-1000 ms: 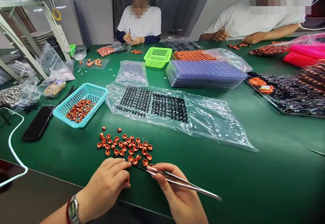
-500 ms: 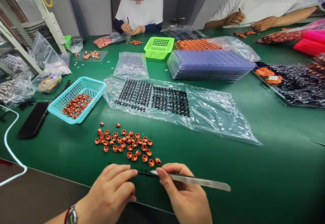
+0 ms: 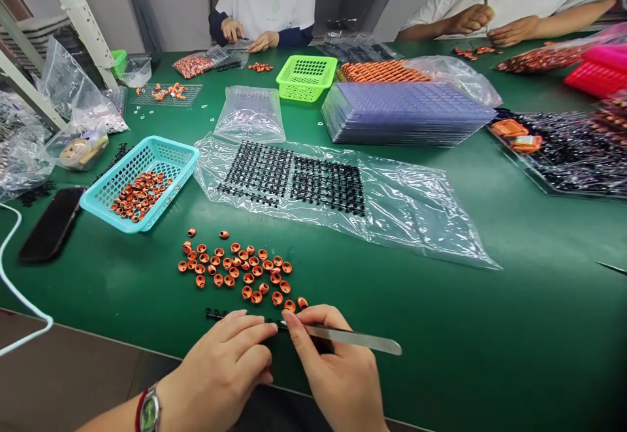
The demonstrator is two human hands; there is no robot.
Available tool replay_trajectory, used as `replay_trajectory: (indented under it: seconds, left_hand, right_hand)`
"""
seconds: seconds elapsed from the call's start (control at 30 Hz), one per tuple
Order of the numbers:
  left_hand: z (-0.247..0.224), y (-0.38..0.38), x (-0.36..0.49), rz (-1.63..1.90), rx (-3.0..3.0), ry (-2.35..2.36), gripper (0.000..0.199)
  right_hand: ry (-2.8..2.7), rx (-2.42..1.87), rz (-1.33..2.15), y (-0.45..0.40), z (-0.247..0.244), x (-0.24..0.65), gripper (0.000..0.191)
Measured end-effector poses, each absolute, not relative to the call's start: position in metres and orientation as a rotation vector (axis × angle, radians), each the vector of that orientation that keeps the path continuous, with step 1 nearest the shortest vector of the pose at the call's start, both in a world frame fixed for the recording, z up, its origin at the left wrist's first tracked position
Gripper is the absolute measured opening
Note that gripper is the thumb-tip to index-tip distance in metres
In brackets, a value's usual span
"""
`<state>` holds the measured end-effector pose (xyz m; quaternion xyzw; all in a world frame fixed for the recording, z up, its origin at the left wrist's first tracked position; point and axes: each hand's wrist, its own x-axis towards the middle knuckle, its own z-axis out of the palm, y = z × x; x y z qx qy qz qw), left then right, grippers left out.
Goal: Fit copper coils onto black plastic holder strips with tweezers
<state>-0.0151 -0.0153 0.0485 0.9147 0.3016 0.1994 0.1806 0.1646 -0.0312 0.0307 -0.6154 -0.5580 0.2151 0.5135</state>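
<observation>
Near the table's front edge, my right hand (image 3: 333, 360) pinches metal tweezers (image 3: 357, 338), whose tips point left at a thin black strip (image 3: 213, 314). My left hand (image 3: 230, 360) has its fingers bent over the same strip and hides much of it; whether it grips the strip is hidden. Just beyond both hands lie several loose orange cup-shaped pieces (image 3: 234, 272) with dark holes. Farther back, rows of black strips (image 3: 328, 187) rest on a clear plastic sheet (image 3: 416, 213).
A blue basket (image 3: 140, 183) with orange pieces and a black phone (image 3: 51, 224) stand at the left. Behind are a green basket (image 3: 306, 78) and stacked clear trays (image 3: 406, 115). Two people work across the table. A tray of black parts (image 3: 573, 151) lies right.
Both hands have drawn closer together, and the tweezers have shifted left with my right hand. More of the strip's left end shows. The view has shifted slightly. Both people's hands have moved.
</observation>
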Motion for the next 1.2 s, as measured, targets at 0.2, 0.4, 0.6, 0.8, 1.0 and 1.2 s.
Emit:
replay_trajectory:
  seconds: [0.2,0.4,0.6,0.8,1.0,1.2]
  left_hand:
    - [0.05,-0.014,-0.015,0.558,2.536,0.834,0.012]
    - [0.051,-0.011,-0.015,0.599,2.495,0.822,0.014]
    - [0.056,-0.011,-0.016,0.931,2.215,0.891,0.009]
    - [0.056,-0.015,-0.008,0.685,1.281,1.107,0.01]
    - [0.057,-0.013,-0.008,0.584,1.159,1.052,0.02]
    - [0.056,-0.013,-0.009,0.636,1.052,1.002,0.017]
  right_hand:
    - [-1.43,-1.379,0.515,-0.033,0.026,0.166,0.015]
    - [-1.334,-1.346,0.518,-0.035,0.024,0.168,0.011]
    - [-1.198,-1.373,0.584,-0.04,0.033,0.169,0.014]
    - [-1.109,-1.036,0.811,-0.056,0.027,0.159,0.009]
    - [-1.153,-1.045,0.882,-0.06,0.019,0.159,0.008]
    - [-1.221,-1.072,0.842,-0.057,0.022,0.158,0.011]
